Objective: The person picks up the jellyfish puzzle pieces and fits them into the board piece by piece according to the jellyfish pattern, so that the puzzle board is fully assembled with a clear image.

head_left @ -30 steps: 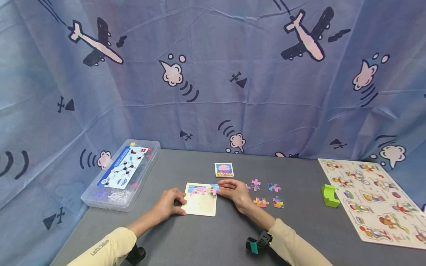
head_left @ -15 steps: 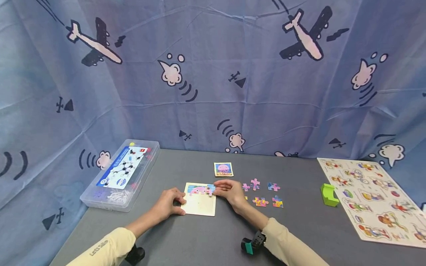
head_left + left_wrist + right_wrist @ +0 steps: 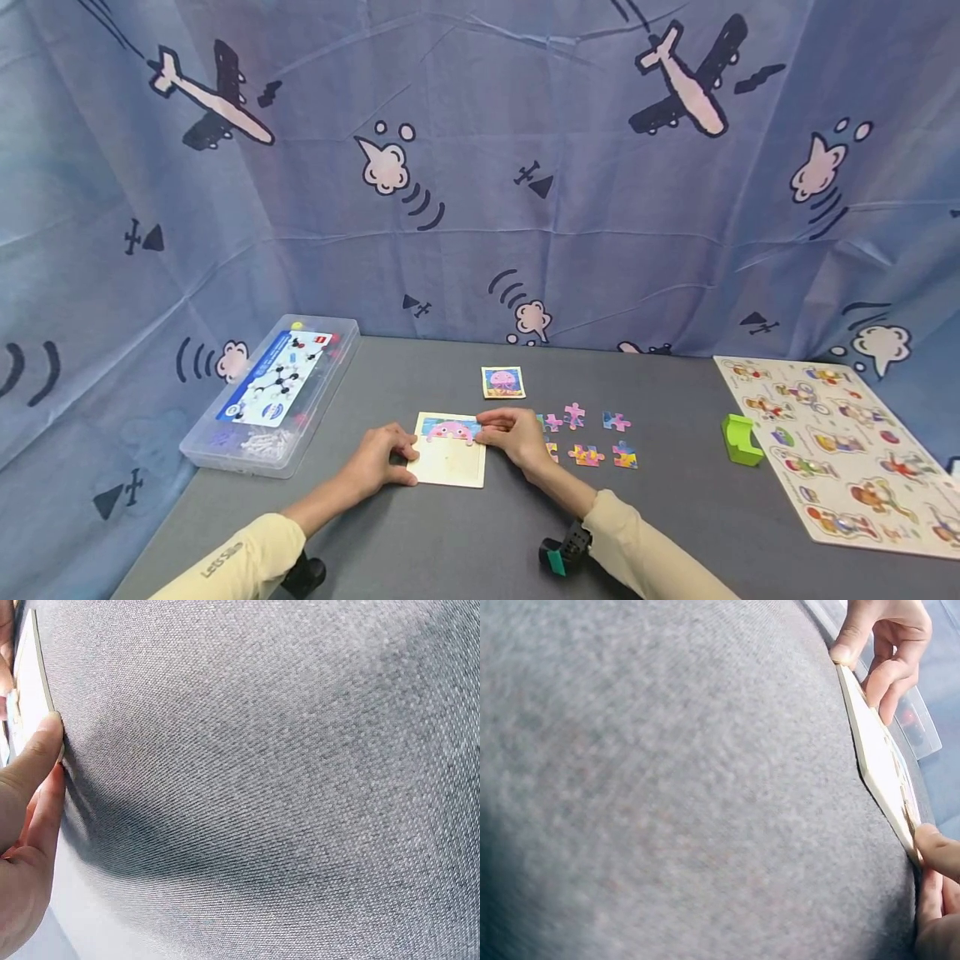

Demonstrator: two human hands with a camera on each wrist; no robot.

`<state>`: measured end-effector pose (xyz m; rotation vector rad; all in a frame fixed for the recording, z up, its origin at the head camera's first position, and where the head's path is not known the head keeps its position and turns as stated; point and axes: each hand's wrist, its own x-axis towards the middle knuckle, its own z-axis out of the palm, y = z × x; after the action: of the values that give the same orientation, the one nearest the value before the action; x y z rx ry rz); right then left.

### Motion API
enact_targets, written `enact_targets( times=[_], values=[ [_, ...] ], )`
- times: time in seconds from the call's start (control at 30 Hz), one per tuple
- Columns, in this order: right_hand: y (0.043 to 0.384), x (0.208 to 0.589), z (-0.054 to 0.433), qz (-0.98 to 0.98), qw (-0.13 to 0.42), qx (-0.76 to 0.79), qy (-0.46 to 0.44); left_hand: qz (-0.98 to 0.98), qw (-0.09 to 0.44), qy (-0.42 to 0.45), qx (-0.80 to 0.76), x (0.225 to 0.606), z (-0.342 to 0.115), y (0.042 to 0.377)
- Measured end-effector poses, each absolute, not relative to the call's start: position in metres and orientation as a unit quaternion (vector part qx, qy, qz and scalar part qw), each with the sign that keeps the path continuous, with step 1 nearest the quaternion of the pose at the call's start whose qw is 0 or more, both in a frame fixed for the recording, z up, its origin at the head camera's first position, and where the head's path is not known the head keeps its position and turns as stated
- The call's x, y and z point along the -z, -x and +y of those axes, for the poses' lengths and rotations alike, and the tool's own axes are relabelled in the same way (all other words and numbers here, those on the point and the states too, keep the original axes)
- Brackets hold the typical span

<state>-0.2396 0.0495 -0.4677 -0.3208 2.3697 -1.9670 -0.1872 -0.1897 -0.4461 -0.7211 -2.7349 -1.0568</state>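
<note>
A shallow cream puzzle tray point(image 3: 446, 468) lies on the grey table, with pink and blue jigsaw pieces point(image 3: 448, 428) along its far edge. My left hand point(image 3: 377, 456) grips the tray's left side; in the left wrist view, thumb and finger pinch the tray's edge point(image 3: 46, 682). At the far right corner, my right hand point(image 3: 519, 437) has thumb and fingertips on the puzzle piece point(image 3: 474, 426) there, which lies in line with its neighbours and is partly covered by them. Its thumb point(image 3: 930, 838) rests over the tray's border in the right wrist view.
Several loose jigsaw pieces point(image 3: 587, 455) lie right of the right hand, some partly behind it. A small octopus picture card point(image 3: 503, 383) sits beyond the tray. A clear plastic case point(image 3: 273, 396) stands left; a green block point(image 3: 742, 440) and a picture board point(image 3: 847, 454) lie right.
My right hand has moved left with the puzzle piece, which has gone from overhanging the tray's far right corner to lying in the row. The left hand keeps its grip.
</note>
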Motion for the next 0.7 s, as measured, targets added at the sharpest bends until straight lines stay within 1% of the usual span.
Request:
enact_targets(
  times=[0.2, 0.47, 0.7],
  values=[
    [0.2381, 0.464, 0.0468, 0.779, 0.011, 0.617, 0.11, -0.906, 0.058, 0.234, 0.348, 0.4446, -0.1894, 0.1862],
    [0.241, 0.4649, 0.0479, 0.784, 0.021, 0.61, 0.114, -0.905, 0.048, 0.228, 0.356, 0.4455, -0.1901, 0.1865],
    [0.242, 0.4632, 0.0458, 0.782, 0.011, 0.616, 0.095, -0.906, 0.055, 0.227, 0.353, 0.447, -0.1901, 0.1876]
  ],
)
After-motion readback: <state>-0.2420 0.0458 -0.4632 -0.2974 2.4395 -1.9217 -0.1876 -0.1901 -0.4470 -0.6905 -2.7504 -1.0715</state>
